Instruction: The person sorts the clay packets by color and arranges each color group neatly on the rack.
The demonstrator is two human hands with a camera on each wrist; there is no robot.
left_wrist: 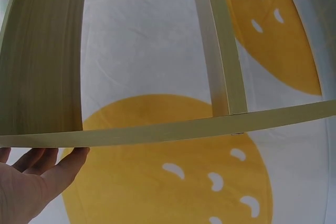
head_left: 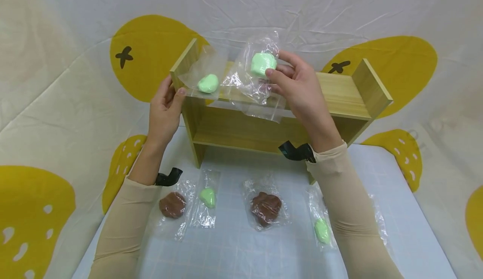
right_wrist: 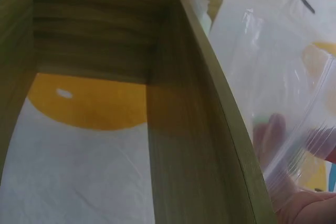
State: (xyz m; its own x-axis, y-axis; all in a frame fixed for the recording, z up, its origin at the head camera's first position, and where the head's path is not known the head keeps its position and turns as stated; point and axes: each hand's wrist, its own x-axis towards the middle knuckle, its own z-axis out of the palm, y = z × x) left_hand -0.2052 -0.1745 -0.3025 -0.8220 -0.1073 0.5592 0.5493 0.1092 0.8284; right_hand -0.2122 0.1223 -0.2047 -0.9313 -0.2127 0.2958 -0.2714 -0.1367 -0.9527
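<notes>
Our right hand pinches a clear bag with green clay above the shelf. Beyond, our left hand, fingers relaxed, steadies the shelf's end beside another bag. The slippery plastic could slide from our fingertips.

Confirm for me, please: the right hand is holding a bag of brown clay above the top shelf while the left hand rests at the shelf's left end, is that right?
Not quite: the clay in the bag that the right hand holds is light green, not brown, as the head view shows. The left hand does rest at the left end of the shelf.
</notes>
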